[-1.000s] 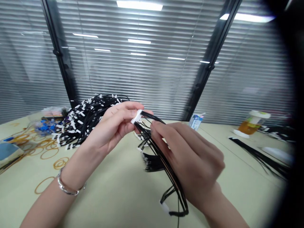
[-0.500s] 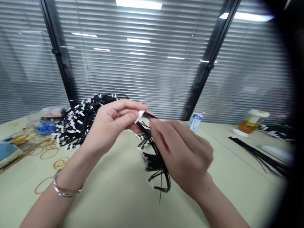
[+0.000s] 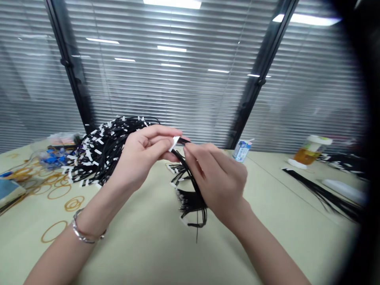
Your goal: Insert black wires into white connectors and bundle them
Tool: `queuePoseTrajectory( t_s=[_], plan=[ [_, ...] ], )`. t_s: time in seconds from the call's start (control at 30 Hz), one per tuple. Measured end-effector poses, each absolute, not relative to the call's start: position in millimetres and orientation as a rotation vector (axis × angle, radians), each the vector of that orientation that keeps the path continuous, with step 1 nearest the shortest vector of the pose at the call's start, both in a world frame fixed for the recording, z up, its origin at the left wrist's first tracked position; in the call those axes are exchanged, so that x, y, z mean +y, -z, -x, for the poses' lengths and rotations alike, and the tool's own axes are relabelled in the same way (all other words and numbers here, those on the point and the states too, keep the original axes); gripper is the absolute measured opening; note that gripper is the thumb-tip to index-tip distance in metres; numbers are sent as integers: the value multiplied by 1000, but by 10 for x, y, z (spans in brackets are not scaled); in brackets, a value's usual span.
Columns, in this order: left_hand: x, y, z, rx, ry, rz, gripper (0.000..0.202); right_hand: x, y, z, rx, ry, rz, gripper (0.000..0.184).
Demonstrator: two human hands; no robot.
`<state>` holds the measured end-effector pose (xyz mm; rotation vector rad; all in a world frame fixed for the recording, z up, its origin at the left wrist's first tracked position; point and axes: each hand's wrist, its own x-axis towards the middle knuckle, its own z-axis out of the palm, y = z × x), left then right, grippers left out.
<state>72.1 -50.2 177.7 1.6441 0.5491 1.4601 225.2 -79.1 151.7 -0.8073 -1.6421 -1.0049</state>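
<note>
Between thumb and fingers, my left hand (image 3: 142, 154) pinches the end of a bundle of thin black cables (image 3: 190, 170) by a white connector (image 3: 174, 143). My right hand (image 3: 218, 174) is closed round the same bundle just to the right of that end; its fingertips are partly hidden. Below the hands the cables hang in a curve, with another white end (image 3: 184, 221) at the bottom. Behind them on the table lie more black cables (image 3: 190, 200) with bare silvery tips and white-tagged ends.
A large heap of black cables (image 3: 109, 146) with white ends stands at back left. Orange rubber bands (image 3: 74, 203) and blue pieces (image 3: 53, 158) are scattered left. To the right are a small blue-white carton (image 3: 242, 150), a jar of amber liquid (image 3: 310, 150) and a cable bundle (image 3: 317, 190).
My right hand has shifted slightly left and up along the cables, and their hanging loop has risen a little. The left hand keeps its pinch on the white end.
</note>
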Motion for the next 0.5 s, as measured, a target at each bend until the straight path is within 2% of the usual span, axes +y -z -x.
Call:
queuePoseTrajectory(
  t_s=[0.23,0.37,0.5],
  plan=[
    [-403,-1876,-594,621,-1668,-1699,13,-766,-1669,-2302,-1841,446,1133,14],
    [-301,-1996,-307,580,-1917,-1676,15,-809,-1721,-2377,-1920,316,1128,18],
    [-101,-2038,62,564,-1982,-1645,20,-791,-1690,-2531,-2156,221,1194,26]
  ],
)
